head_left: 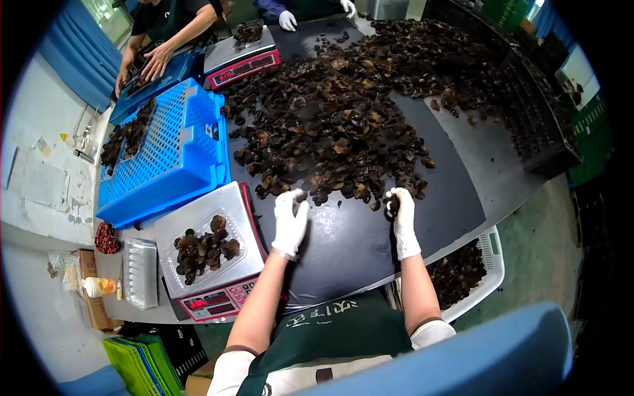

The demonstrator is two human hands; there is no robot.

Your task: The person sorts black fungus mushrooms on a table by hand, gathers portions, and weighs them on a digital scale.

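Note:
My left hand (290,224), in a white glove, is at the near edge of a large pile of dried black wood ear mushrooms (330,125). Its thumb stands apart from the fingers, and a dark bit shows by the fingertips. My right hand (405,224), gloved too, has its fingers curled round a dark wood ear mushroom (393,205) at the pile's right front. To the left, a clear plastic tray (243,252) of mushrooms rests on a scale (173,231) with a red base and lit display.
A blue crate (155,165) stands upside down at left with mushrooms on it. Clear trays (140,274) are stacked near the wall. A white basket (492,264) of mushrooms is below the right table edge. Across the table, two people work near another scale (241,66).

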